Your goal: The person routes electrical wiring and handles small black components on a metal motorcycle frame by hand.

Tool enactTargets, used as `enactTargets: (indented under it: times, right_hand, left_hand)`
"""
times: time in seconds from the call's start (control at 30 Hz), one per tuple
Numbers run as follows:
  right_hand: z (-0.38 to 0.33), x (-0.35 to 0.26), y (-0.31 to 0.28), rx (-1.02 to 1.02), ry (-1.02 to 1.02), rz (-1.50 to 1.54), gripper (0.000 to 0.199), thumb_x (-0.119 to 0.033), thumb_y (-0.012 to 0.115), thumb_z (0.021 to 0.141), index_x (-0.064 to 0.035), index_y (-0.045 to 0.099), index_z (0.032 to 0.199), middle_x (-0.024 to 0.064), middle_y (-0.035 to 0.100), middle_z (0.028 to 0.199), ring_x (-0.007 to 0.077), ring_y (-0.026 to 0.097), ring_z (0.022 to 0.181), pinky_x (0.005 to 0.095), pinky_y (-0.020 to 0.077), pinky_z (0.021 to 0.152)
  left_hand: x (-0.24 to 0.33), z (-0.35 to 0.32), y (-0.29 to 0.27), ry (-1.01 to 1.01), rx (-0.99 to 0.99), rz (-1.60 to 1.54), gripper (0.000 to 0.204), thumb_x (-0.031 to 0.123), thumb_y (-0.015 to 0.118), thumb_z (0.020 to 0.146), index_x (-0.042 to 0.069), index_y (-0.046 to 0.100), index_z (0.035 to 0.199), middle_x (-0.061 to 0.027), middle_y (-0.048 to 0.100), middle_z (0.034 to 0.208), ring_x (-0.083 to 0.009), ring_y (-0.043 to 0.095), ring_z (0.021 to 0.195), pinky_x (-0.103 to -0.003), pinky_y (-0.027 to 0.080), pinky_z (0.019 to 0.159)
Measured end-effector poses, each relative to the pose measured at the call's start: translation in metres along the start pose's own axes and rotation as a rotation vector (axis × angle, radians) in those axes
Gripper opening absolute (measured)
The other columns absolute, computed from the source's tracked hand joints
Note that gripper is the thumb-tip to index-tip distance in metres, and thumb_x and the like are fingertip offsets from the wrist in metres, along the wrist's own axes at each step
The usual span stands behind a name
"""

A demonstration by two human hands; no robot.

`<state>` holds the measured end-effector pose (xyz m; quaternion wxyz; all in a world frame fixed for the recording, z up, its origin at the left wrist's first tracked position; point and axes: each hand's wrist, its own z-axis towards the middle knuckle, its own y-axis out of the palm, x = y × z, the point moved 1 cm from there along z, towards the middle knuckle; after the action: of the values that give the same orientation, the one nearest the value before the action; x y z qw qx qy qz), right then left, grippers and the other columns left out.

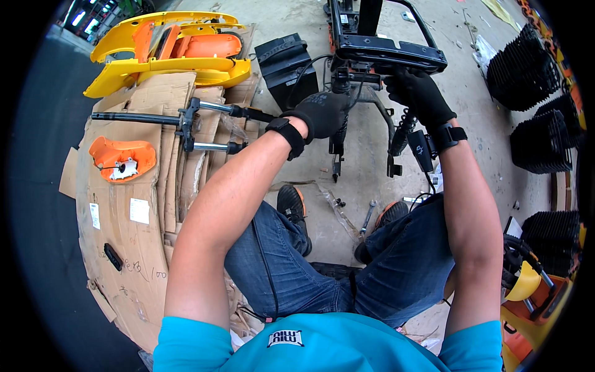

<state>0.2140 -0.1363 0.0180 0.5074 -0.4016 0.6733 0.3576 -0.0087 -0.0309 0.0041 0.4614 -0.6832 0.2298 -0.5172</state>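
Note:
A black metal vehicle frame point(387, 53) stands in front of me, with a coil-spring shock absorber hanging on each side. My left hand point(321, 114), in a black glove, is closed around the left shock absorber point(338, 140), just below the frame. The fingertips are partly hidden behind it. My right hand point(418, 94), gloved too, is up under the right end of the frame's crossbar with its fingers curled. What those fingers hold, if anything, is hidden. Below it, apart from the hand, hangs the right shock absorber point(404, 131).
Flattened cardboard point(124, 239) lies left, bearing a fork assembly point(186, 124) and an orange plastic part point(124, 160). Yellow body panels point(180, 53) and a black box point(286, 65) are beyond. A wrench point(369, 216) lies between my feet. Stacked black baskets point(522, 69) stand right.

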Motion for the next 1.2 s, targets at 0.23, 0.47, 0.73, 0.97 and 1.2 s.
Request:
enactTargets:
  times: [0.23,0.47,0.73,0.97,1.2]
  right_hand:
    - [-0.0007,-0.0007,0.0011,0.009,-0.005,-0.020,0.032,-0.033,0.061,0.094,-0.0032,0.063,0.106,0.0042,0.064,0.085,0.0125,0.061,0.074,0.0263,0.0536,0.068]
    - [-0.0003,-0.0013,0.0012,0.019,0.008,-0.021,0.032,-0.032,0.061,0.094,-0.0024,0.063,0.106,0.0045,0.064,0.086,0.0126,0.062,0.074,0.0267,0.0541,0.067]
    - [-0.0021,-0.0023,-0.0005,0.020,0.020,-0.021,0.030,-0.029,0.060,0.095,-0.0019,0.062,0.107,0.0069,0.066,0.089,0.0140,0.063,0.076,0.0273,0.0550,0.069]
    - [-0.0031,-0.0032,0.0021,0.013,0.005,-0.016,0.030,-0.031,0.059,0.095,-0.0018,0.062,0.104,0.0078,0.066,0.088,0.0150,0.064,0.075,0.0280,0.0553,0.068]
    - [-0.0013,-0.0004,-0.0012,-0.006,0.015,-0.031,0.032,-0.032,0.059,0.095,-0.0019,0.063,0.105,0.0046,0.063,0.083,0.0124,0.059,0.071,0.0259,0.0513,0.065]
  left_hand:
    - [0.0026,0.0000,-0.0031,-0.032,-0.029,0.025,0.017,0.013,0.054,0.086,0.003,0.062,0.097,-0.0190,0.066,0.090,-0.0364,0.063,0.086,-0.043,0.049,0.076]
    - [0.0019,-0.0008,-0.0034,-0.025,-0.006,0.025,0.018,0.013,0.054,0.085,0.003,0.063,0.098,-0.0190,0.066,0.089,-0.0362,0.063,0.085,-0.043,0.049,0.076]
    - [0.0001,0.0003,-0.0017,0.006,0.024,0.016,0.016,0.011,0.055,0.085,0.003,0.064,0.095,-0.0189,0.066,0.088,-0.0360,0.063,0.085,-0.042,0.050,0.076]
    - [-0.0017,-0.0003,-0.0019,0.017,0.042,0.022,0.015,0.012,0.056,0.084,0.003,0.065,0.093,-0.0178,0.067,0.087,-0.0352,0.064,0.083,-0.042,0.050,0.075]
    - [0.0010,0.0007,-0.0071,0.044,0.041,0.049,0.015,0.015,0.059,0.082,0.004,0.068,0.089,-0.0163,0.068,0.084,-0.0325,0.065,0.080,-0.040,0.051,0.074]
